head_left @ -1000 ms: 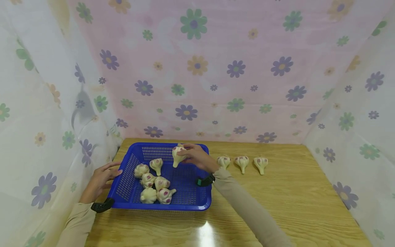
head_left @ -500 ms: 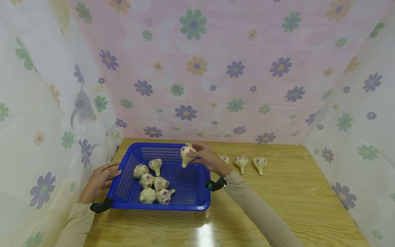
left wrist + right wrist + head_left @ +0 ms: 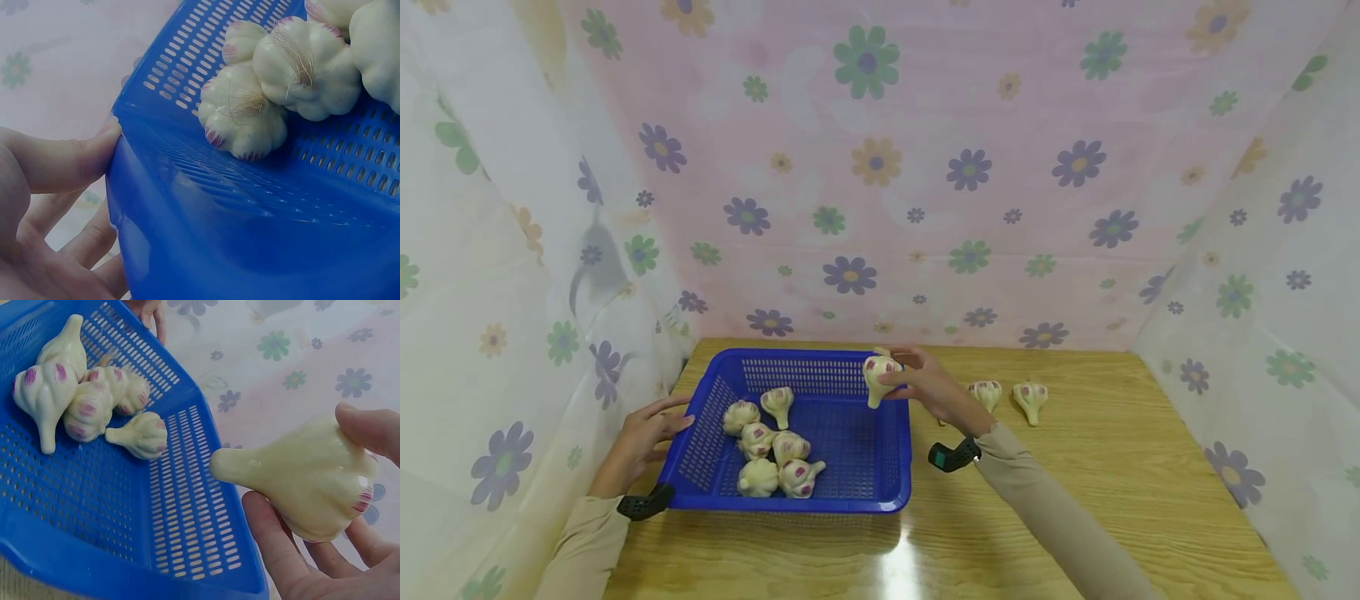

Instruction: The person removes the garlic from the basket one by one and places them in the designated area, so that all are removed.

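A garlic bulb (image 3: 879, 375) with purple-pink streaks hangs above the right end of the blue plastic basket (image 3: 820, 504). My right hand (image 3: 928, 387) holds it between thumb and fingers, its stem pointing down. In the right wrist view the held garlic bulb (image 3: 306, 481) sits just beyond the basket's rim. My left hand (image 3: 643, 437) grips the basket's left rim; the left wrist view has its thumb (image 3: 69, 159) on the edge and the fingers passing behind the wall. Several garlic bulbs (image 3: 792, 447) lie clustered in the basket's left half.
On the wooden table (image 3: 1060, 508), two garlic bulbs (image 3: 985, 393) (image 3: 1031, 400) stand in a row right of the basket. A third is nearly hidden behind my right hand. Flowered curtains (image 3: 917, 183) enclose the back and sides.
My right hand has carried the garlic bulb rightward, from over the basket's inside to its right rim, and now covers most of the nearest table bulb. The left hand keeps its place.
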`<act>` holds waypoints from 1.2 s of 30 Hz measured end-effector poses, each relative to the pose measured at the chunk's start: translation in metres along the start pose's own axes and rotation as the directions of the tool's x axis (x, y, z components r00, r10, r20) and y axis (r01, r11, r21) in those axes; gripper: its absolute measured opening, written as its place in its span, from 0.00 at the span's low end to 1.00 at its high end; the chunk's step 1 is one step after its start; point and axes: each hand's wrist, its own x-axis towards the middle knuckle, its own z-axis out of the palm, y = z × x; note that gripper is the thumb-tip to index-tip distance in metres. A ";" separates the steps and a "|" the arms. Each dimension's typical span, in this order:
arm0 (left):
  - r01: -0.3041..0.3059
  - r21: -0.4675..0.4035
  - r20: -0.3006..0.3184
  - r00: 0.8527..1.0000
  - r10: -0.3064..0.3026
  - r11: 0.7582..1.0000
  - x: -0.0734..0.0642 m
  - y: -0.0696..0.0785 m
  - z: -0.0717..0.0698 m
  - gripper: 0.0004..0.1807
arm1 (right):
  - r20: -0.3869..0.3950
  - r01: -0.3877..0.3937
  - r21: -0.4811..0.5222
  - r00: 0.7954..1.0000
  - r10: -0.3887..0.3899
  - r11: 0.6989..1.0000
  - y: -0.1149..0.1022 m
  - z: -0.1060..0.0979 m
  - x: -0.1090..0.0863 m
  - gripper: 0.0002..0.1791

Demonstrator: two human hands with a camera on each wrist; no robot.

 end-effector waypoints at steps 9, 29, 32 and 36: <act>0.000 0.001 -0.005 1.000 0.000 1.000 0.002 -0.003 -0.001 0.37 | -0.012 0.001 -0.049 1.000 -0.001 0.999 -0.005 -0.016 -0.014 0.31; -0.005 -0.052 0.014 1.000 0.006 0.999 0.004 -0.003 -0.002 0.37 | -0.044 0.003 -0.148 0.999 -0.009 0.989 -0.015 -0.048 -0.036 0.34; -0.006 -0.069 0.019 1.000 0.008 0.998 0.004 -0.003 -0.002 0.37 | -0.048 0.003 -0.158 0.999 -0.011 0.987 -0.016 -0.052 -0.038 0.34; -0.010 -0.068 0.020 1.000 0.011 0.998 0.005 -0.004 -0.002 0.37 | -0.050 0.002 -0.145 0.999 -0.009 0.989 -0.014 -0.059 -0.040 0.32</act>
